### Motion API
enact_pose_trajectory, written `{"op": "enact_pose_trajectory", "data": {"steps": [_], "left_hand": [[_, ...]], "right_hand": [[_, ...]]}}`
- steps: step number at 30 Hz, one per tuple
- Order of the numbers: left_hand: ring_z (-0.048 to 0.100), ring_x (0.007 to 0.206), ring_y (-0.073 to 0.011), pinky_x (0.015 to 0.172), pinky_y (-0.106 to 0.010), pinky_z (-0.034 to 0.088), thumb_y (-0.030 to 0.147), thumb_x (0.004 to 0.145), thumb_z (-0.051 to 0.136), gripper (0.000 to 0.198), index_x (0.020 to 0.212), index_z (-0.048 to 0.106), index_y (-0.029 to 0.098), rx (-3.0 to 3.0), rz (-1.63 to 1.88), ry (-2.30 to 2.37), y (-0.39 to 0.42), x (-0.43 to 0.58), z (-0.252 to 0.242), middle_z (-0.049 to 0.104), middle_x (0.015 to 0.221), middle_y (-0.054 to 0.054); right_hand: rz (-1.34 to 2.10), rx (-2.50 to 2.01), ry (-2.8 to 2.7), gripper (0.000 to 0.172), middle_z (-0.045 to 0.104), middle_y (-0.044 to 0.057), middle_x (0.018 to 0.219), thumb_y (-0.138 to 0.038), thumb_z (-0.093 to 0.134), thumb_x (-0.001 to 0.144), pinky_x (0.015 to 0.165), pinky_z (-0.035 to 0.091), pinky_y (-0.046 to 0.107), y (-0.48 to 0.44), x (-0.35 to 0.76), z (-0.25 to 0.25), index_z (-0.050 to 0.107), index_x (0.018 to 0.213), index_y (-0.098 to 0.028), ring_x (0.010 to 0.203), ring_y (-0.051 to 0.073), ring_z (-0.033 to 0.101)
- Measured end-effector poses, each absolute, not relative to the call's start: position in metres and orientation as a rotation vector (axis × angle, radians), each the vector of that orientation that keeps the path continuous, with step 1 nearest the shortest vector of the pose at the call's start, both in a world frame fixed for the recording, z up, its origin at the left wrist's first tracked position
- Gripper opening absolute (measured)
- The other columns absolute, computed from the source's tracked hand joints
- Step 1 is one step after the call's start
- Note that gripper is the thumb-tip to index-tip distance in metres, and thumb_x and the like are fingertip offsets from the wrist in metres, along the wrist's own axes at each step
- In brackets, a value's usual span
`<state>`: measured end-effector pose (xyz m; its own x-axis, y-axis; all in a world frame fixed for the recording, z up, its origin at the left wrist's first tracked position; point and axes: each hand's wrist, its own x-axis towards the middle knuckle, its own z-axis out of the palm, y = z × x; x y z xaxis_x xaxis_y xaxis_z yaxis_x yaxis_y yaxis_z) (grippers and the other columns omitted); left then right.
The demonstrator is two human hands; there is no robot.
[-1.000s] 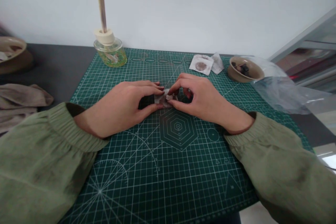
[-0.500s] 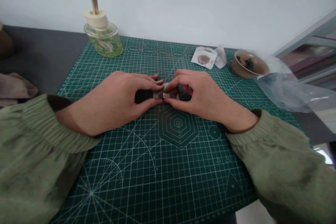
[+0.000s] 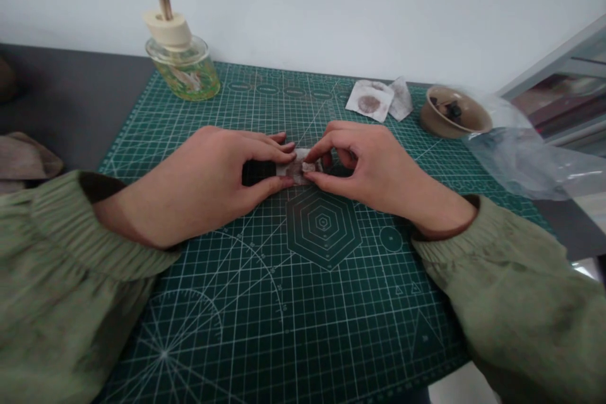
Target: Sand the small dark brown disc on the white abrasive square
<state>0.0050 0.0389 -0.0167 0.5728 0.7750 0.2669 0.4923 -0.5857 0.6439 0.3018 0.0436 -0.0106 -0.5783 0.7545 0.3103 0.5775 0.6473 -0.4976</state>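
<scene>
Both of my hands rest on a green cutting mat and meet at its middle. My left hand is closed around a small black object, thumb below and fingers on top. My right hand pinches a small pale, stained wad that sits against the black object's right end. What the wad is made of I cannot tell. Both arms wear loose olive-green sleeves.
A glass reed-diffuser bottle with a stick stands at the mat's far left corner. Stained white wipes lie at the far edge, beside a brown bowl holding dark bits. Clear plastic lies right; beige cloth lies left.
My hands have stayed together at the mat's middle, with the right fingers shifting slightly on the pale wad. The view has tipped and turned a little to the right.
</scene>
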Motion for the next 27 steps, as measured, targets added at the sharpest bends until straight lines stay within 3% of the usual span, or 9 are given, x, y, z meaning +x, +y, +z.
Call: {"op": "enact_pose_trajectory", "data": {"steps": [10, 27], "left_hand": [[0.083, 0.16, -0.0415, 0.152, -0.059, 0.056, 0.061, 0.112, 0.091, 0.028, 0.133, 0.1, 0.046, 2.299, 0.724, 1.016, 0.0406, 0.0066, -0.0186, 0.095, 0.153, 0.003], [0.088, 0.153, -0.0405, 0.143, -0.06, 0.068, 0.061, 0.121, 0.083, 0.031, 0.144, 0.098, 0.046, 2.475, 0.736, 0.975, 0.0423, 0.006, -0.0226, 0.093, 0.154, 0.003]], "right_hand": [[0.459, -1.043, -2.352, 0.013, 0.081, 0.004, 0.097, -0.032, 0.093, 0.104, 0.08, 0.046, 0.039, 0.0423, 0.2999, -0.0113, 0.095, 0.111, -0.021, 0.08, 0.02, 0.063], [0.475, -1.064, -2.364, 0.016, 0.074, 0.001, 0.093, -0.034, 0.093, 0.107, 0.082, 0.042, 0.037, 0.0451, 0.3007, -0.0119, 0.095, 0.113, -0.019, 0.08, 0.019, 0.058]]}}
